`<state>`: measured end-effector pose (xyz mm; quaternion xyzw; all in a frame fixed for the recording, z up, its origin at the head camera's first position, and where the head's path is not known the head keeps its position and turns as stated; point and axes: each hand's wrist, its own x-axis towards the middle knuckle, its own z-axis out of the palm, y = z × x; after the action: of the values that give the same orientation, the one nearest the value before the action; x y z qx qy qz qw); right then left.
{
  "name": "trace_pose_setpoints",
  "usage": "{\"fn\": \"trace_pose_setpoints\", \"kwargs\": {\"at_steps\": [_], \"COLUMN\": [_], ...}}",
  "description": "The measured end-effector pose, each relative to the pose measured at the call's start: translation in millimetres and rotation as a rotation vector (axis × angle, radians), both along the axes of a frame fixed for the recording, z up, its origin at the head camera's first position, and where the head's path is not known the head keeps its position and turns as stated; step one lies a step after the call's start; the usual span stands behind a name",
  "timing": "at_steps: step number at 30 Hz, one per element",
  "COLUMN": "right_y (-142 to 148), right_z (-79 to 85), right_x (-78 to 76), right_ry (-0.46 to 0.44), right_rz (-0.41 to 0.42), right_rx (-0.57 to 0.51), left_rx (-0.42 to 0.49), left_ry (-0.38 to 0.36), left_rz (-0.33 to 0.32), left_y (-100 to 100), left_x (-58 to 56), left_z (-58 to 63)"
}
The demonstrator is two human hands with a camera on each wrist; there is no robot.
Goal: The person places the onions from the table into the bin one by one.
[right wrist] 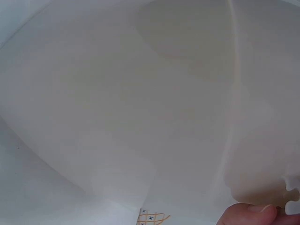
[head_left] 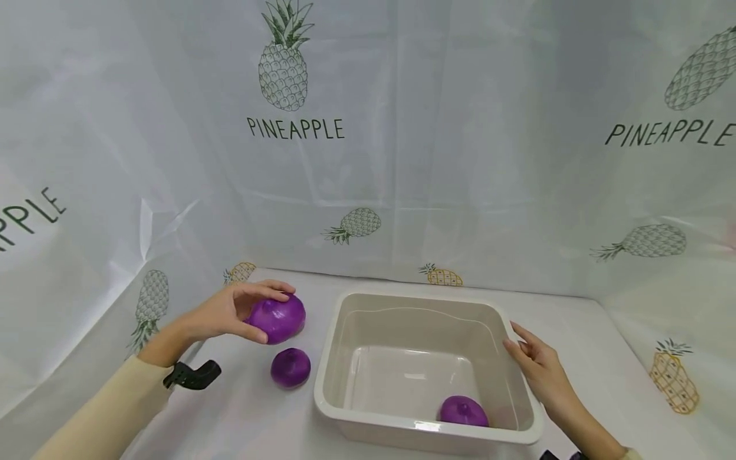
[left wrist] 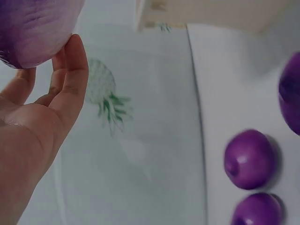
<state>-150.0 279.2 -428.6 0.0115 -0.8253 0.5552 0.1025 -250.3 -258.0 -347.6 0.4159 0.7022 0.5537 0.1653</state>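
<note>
My left hand point(head_left: 244, 310) holds a large purple onion point(head_left: 280, 319) from above, thumb on the near side and fingers over its top. In the left wrist view, the held onion point(left wrist: 37, 30) is cut off at the upper left corner. A smaller purple onion point(head_left: 290, 368) lies on the table just below it, left of a beige plastic basin point(head_left: 326, 383). Another purple onion point(head_left: 463, 411) sits inside the basin at the near right. My right hand point(head_left: 540, 367) grips the basin's right rim; its thumb point(right wrist: 248, 215) shows in the right wrist view.
The left wrist view shows more purple onions on the white table, one point(left wrist: 251, 159) above another point(left wrist: 258, 211), and part of one point(left wrist: 291, 93) at the right edge. A pineapple-printed sheet point(head_left: 460, 160) hangs behind and along both sides of the table.
</note>
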Motion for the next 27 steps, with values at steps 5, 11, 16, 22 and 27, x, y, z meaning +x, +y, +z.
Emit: {"fn": "trace_pose_setpoints", "kwargs": {"at_steps": [5, 11, 16, 22, 27], "right_y": [-1, -2, -1, -2, -1], "right_z": [0.4, 0.6, 1.1, 2.4, 2.4], "right_x": [-0.2, -0.6, 0.0, -0.2, 0.1], "right_ry": [0.007, 0.006, 0.002, 0.01, 0.013], "right_rz": [0.0, 0.003, 0.011, 0.015, 0.015], "right_rx": [-0.003, -0.012, -0.021, -0.026, -0.008], "left_rx": [-0.073, -0.111, -0.129, -0.13, -0.165], "left_ry": [0.069, 0.044, 0.043, 0.027, 0.04], "left_rz": [-0.051, -0.162, -0.275, -0.391, -0.471], "left_y": [34, 76, 111, 151, 183], "left_x": [-9.6, -19.6, -27.9, -37.5, -44.1], "left_z": [19.1, 30.2, 33.6, 33.0, 25.4]}}
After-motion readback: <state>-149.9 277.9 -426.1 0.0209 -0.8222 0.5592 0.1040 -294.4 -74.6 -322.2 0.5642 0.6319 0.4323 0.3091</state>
